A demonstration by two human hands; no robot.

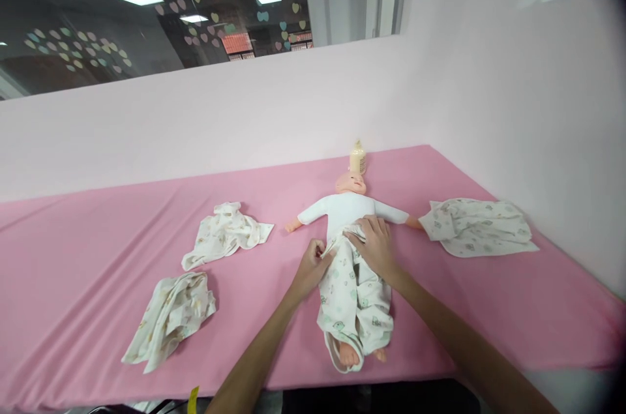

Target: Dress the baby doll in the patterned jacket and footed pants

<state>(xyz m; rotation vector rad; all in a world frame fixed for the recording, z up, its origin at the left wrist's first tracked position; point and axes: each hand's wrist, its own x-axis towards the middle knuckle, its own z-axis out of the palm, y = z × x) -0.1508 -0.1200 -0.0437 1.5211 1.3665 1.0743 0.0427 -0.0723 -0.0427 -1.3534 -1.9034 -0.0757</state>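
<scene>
A baby doll [350, 208] lies on its back, its arms stretched out to the sides and its torso white. Patterned baby pants [342, 290] cover both of its legs, with the feet showing at the cuffs. At the left side of the waistband, my left hand [312, 265] is closed, pinching the fabric between thumb and fingers. My right hand [375, 248] rests over the right side of the waistband, its fingers curled on the cloth at the doll's belly. The fabric under my right palm is hidden.
A pink sheet [264, 310] covers the table. Two crumpled printed garments [227, 235] lie to the left, the nearer one [171, 316] by the front. Another folded garment [482, 228] lies to the right. Behind the doll's head stands a cream pump bottle [357, 158]. White walls border the back and right.
</scene>
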